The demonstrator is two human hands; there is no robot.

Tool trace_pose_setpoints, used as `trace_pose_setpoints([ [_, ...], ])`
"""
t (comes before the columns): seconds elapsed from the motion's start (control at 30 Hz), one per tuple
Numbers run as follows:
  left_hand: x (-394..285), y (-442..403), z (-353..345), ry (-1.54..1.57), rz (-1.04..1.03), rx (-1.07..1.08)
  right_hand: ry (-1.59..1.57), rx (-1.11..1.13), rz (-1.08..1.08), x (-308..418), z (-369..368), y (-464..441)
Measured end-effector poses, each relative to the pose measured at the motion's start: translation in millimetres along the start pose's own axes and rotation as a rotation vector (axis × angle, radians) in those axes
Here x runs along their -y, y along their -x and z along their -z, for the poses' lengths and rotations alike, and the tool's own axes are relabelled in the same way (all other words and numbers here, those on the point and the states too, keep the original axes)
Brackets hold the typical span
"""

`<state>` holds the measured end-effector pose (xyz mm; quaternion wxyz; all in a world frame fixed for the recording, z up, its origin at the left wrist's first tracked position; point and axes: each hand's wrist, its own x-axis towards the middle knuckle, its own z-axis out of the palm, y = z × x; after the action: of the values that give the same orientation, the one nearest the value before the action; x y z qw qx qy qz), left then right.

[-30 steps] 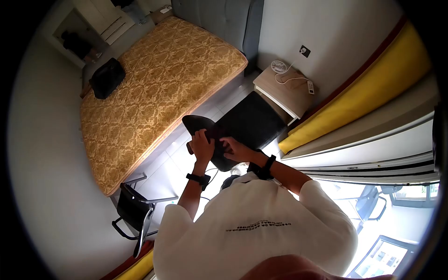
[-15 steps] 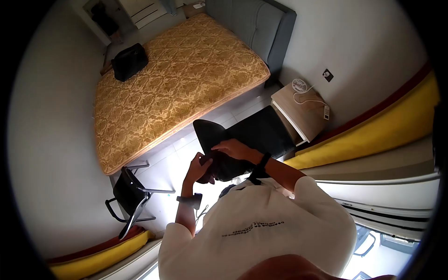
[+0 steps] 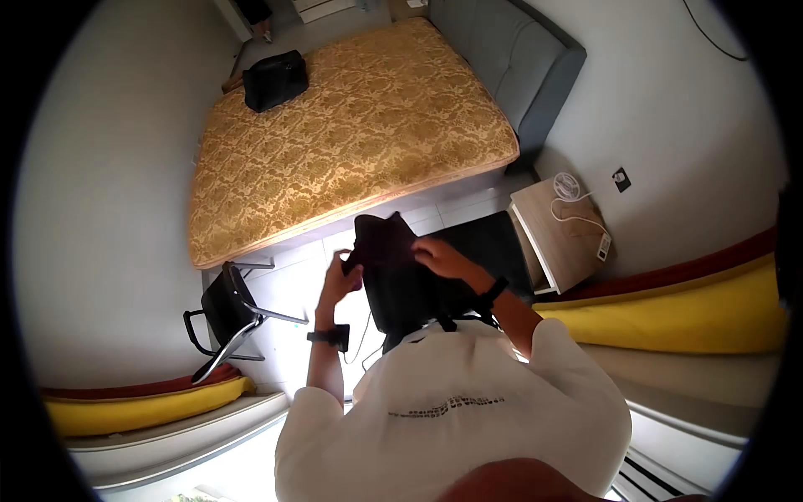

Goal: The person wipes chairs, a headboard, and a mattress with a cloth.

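A dark, purplish-black item [image 3: 389,245], soft like cloth, is spread between my two hands above the black surface in front of my body. My left hand [image 3: 339,280], with a black watch on its wrist, has its fingers curled around the item's left edge. My right hand [image 3: 445,258], with a black band at the wrist, pinches the right side. The item's exact kind is too dark to make out. Beneath and to the right lies a black padded surface [image 3: 493,243], partly covered by my right hand and forearm.
Ahead stands a bed with a gold patterned mattress [image 3: 360,134], with a black bag [image 3: 276,81] on it. A wooden nightstand [image 3: 562,222] with a white cable [image 3: 577,199] is at right. A black chair [image 3: 226,314] stands at left. Another person's legs [image 3: 258,18] show at the far top.
My hands have moved apart, and the dark item, bunched before, is now spread wider between them. The camera view has shifted, so the bed and nightstand sit farther right.
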<state>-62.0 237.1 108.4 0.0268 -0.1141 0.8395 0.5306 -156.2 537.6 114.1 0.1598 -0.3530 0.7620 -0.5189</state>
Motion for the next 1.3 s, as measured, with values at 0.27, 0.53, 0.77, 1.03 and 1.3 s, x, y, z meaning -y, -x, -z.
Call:
trace_pose_setpoints([
  [0.27,-20,60,-43,-0.241,-0.253,-0.125,0.02,0.385,-0.13,-34,-69,15],
  [0.53,13,-38,-18,-0.216,-0.227,-0.306,0.201,-0.032,-0.163,-45,-107,-86],
  [0.77,52,-170,-9,-0.328,-0.554,-0.251,0.444,-0.275,-0.421,-31,-110,-183],
  [1.03,54,-169,1,0.643,0.397,0.424,0.249,-0.27,-0.649,-17,-105,-187],
  [1.3,23,-131,35,0.234,-0.442,0.403,0.0,-0.457,-0.519,7,-131,-90],
])
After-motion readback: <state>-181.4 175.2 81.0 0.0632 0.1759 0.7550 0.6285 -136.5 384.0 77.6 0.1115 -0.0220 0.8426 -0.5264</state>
